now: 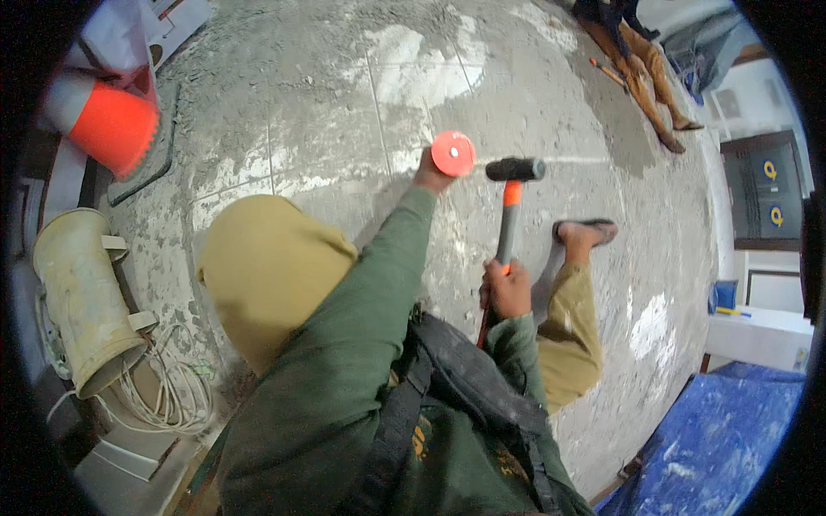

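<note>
Two hands busy: left hand (430, 176) fisted around chisel under orange guard disc (453, 153), shielding knuckles; right hand (506, 288) clenched on hammer (509, 206), head raised right of disc above dusty floor (344, 95).

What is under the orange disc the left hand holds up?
Beneath the orange disc, only the left hand and dusty floor show. The disc hides any tool shaft or tip.

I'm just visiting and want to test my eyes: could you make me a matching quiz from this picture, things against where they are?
Things:
1. hammer
2. orange disc
3. yellow bucket
4. blue tarp

Places:
a. lying on its side at far left
b. in the right hand
c. lower right corner
d. at the left hand

Pairs: 1-b, 2-d, 3-a, 4-c
</note>
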{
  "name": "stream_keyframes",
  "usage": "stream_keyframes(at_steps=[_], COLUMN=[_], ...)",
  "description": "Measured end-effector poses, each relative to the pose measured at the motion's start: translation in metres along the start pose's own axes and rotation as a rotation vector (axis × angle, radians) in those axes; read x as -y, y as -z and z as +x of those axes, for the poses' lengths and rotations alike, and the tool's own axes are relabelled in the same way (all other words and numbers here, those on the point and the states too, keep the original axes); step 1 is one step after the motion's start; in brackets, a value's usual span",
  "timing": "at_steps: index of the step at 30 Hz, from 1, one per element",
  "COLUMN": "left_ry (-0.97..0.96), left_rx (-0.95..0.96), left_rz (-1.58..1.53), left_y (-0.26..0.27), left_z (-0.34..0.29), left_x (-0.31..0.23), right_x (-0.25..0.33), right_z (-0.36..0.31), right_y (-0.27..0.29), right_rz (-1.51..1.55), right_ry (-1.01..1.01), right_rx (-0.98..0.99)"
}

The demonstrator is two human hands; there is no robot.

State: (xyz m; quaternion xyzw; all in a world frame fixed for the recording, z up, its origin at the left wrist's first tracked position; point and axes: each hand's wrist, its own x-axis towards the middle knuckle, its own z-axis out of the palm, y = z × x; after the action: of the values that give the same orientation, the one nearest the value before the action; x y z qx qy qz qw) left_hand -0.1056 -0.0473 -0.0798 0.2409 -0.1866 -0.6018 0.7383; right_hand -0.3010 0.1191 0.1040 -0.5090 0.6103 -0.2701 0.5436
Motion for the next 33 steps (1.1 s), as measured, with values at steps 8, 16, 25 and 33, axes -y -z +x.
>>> stream_keyframes(at_steps=[8,16,25,33], left_ry=[0.243,-0.176,-0.623,-0.54], left_rx=[-0.16,0.238,0.082,-0.161], left_rz=[-0.379,1.32,1.319,1.28], left_y=[0.001,-0.013,0.032,0.012], left_z=[0.006,-0.007,-0.003,0.006], left_x=[-0.009,-0.017,-0.051,-0.085], right_x=[0.093,0.041,-0.028,-0.032], right_z=[-0.032,0.009,0.0,-0.014], right_y=[0.029,0.007,0.022,0.044], right_rz=[0.18,-0.46,-0.321,0.08], right_ry=[0.326,0.621,0.119,-0.096], right_rx=[-0.116,-0.176,0.094,0.115])
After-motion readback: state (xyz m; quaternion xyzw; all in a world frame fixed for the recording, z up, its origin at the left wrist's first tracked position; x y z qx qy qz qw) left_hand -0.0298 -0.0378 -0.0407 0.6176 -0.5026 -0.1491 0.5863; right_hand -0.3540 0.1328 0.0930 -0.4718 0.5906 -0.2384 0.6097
